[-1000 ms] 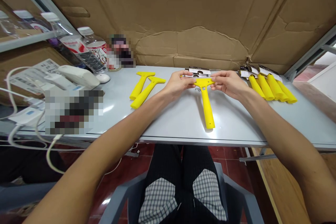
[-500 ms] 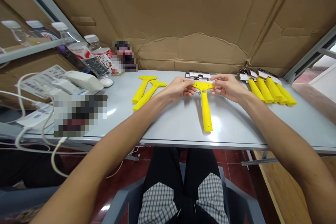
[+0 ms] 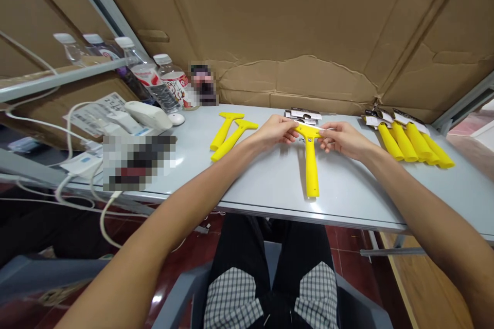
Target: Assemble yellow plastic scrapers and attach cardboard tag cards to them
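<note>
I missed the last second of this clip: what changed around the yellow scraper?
The left hand and right hand stay on the head of the yellow scraper, with nothing taken up or let go; a thin white strip now shows along its top edge. Its handle still lies on the table, and the other scrapers stay put.

And there's the yellow scraper [image 3: 310, 164], T-shaped, long handle running straight toward the near side, right in mid-table! Its wide head sits far, pinched at both ends by the left hand [image 3: 273, 132] and right hand [image 3: 342, 140], a thin white strip [image 3: 311, 126] showing along the top edge.
</note>
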{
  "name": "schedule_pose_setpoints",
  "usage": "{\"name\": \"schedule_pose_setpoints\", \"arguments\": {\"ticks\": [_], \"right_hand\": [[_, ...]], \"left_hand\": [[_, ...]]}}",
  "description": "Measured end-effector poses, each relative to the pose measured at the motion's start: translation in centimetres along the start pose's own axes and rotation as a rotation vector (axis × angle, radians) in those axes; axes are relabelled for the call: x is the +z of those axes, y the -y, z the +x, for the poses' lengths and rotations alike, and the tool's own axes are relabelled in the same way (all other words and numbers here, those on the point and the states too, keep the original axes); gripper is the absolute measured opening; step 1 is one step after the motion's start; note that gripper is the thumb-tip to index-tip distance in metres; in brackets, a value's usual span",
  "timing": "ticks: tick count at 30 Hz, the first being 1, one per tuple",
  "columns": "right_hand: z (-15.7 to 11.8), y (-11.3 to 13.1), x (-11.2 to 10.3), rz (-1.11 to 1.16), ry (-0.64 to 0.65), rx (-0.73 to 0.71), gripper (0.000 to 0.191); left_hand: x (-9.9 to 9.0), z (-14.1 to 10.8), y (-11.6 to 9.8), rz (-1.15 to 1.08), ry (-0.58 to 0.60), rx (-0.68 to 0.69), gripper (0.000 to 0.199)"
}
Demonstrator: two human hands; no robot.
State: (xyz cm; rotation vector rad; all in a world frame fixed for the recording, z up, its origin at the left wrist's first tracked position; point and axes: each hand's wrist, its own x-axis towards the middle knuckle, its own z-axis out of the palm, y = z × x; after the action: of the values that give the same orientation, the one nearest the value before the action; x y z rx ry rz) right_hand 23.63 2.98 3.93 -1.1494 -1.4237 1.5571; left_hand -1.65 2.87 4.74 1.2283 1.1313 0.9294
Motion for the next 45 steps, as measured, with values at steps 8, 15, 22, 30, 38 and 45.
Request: {"name": "schedule_pose_setpoints", "arguments": {"ticks": [8, 15, 22, 30, 38, 45], "right_hand": [[0.0, -0.03, 0.06, 0.029, -0.007, 0.003, 0.006], [-0.07, 0.23, 0.19, 0.014, -0.035, -0.015, 0.01], [-0.01, 0.14, 0.12, 0.0, -0.022, -0.014, 0.016], [0.17, -0.1, 0.07, -0.01, 0.005, -0.001, 0.004], [0.24, -0.17, -0.38, -0.039, 0.005, -0.006, 0.002], [0.39, -0.19, -0.43, -0.028, -0.012, -0.002, 0.008]], "left_hand": [[-0.34, -0.1, -0.03, 0.019, 0.025, 0.027, 0.023], [-0.23, 0.08, 0.18, -0.012, 0.004, 0.044, 0.024], [-0.37, 0.44, 0.54, -0.015, 0.001, 0.044, 0.021], [-0.25, 0.22, 0.36, -0.028, -0.022, 0.039, 0.019], [-0.44, 0.6, 0.74, -0.006, 0.001, 0.049, 0.02], [-0.52, 0.71, 0.77, -0.028, 0.006, 0.046, 0.02]]}}
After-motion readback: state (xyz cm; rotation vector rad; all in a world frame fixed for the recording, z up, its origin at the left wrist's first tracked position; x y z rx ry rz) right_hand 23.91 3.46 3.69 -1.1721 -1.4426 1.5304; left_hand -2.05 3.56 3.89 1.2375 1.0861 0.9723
